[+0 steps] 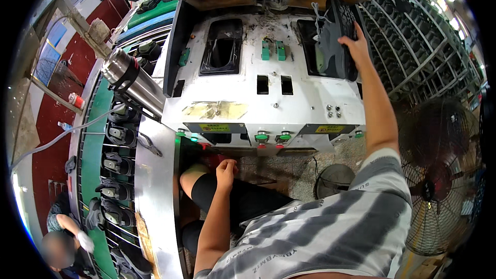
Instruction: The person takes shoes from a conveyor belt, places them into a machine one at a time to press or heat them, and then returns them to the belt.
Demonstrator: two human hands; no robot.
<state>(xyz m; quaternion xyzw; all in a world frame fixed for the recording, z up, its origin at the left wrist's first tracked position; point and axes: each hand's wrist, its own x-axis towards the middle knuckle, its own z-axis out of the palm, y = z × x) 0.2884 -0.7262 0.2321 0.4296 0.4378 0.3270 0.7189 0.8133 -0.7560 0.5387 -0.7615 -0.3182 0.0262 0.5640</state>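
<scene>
My right hand (356,46) grips a dark grey shoe (333,44) from its right side, thumb across it. The shoe stands on edge with its light laces to the left, over the right-hand opening (306,36) of a white machine top (274,106). Part of that opening is hidden behind the shoe. Above my leg, below the machine's front edge, my left hand (226,174) is closed in a loose curl, and nothing shows sticking out of it. On the machine's left side is a second black-framed opening (222,46), with no shoe in it.
Left of the machine, a green conveyor (93,175) carries several dark shoes (119,163). A steel flask (134,80) stands at the machine's left edge. Racks of shoes (408,41) and a large fan (429,191) are on the right. Another person (67,222) works at lower left.
</scene>
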